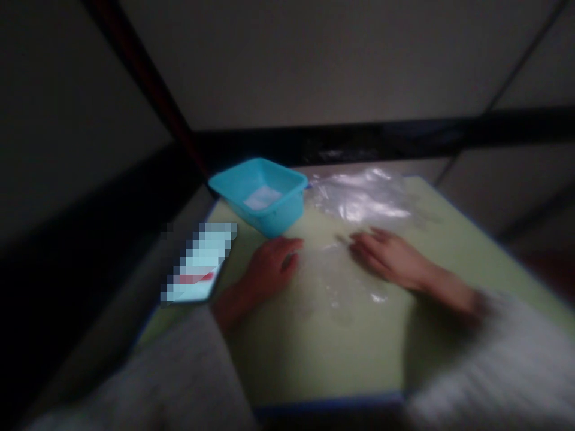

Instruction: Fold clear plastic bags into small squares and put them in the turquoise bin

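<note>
Left hand [269,269] and right hand [390,260] are lying flat, fingers extended and gripping nothing, on the not-yet-lifted clear plastic [359,200]; blue tub [287,209] sitting at 11 o'clock.

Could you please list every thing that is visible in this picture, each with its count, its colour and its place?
turquoise plastic tub: one, turquoise with something white inside, far left part of the table
clear plastic film: a crumpled heap, number of pieces unclear, transparent, right of the tub and reaching under the hands
flat rectangular object: one, pale blue-white with a red stripe, blurred out, left table edge
light green table top: one, green with a blue rim, centre
black bar: one, black, behind the table
left hand: one, grey-white sleeve, resting beside the tub
right hand: one, grey-white sleeve, flat on the film
</note>
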`<state>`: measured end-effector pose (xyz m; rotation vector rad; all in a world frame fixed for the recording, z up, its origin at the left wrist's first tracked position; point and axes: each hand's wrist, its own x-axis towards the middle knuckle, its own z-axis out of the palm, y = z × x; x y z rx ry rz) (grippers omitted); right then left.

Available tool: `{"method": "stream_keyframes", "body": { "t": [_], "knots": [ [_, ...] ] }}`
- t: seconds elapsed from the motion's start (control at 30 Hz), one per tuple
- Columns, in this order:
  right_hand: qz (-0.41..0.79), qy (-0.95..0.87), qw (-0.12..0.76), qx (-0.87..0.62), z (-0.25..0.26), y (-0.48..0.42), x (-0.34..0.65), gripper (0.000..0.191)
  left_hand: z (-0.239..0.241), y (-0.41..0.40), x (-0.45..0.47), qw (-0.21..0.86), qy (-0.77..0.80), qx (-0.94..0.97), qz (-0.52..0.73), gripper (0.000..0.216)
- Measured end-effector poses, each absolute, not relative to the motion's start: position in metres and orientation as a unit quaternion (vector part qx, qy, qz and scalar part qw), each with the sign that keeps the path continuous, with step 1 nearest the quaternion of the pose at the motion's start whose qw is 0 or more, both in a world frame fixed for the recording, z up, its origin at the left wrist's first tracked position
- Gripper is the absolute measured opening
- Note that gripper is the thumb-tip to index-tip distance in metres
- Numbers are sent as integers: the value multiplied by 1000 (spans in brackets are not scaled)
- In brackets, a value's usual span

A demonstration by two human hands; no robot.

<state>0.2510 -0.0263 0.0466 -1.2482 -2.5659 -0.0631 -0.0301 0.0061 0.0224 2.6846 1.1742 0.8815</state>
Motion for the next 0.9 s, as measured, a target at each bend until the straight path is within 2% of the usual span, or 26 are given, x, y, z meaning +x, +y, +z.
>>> {"method": "stream_keyframes", "body": {
  "t": [0.17,0.4,0.6,0.77,0.9],
  "knots": [
    [-15,-885,148,-442,47,-27,250,32,24,8,-31,-14,331,913,237,25],
    [-20,-882,154,-445,39,-22,251,30,29,2,-31,-4,294,931,218,19],
    [-15,-889,142,-434,36,-21,251,33,34,-7,-31,-32,201,956,209,17],
    [15,-892,143,-428,36,-22,250,40,39,-18,-27,-13,125,966,227,20],
    [43,-896,145,-417,35,-22,247,43,40,-33,-19,42,83,972,215,24]
  ]
}}
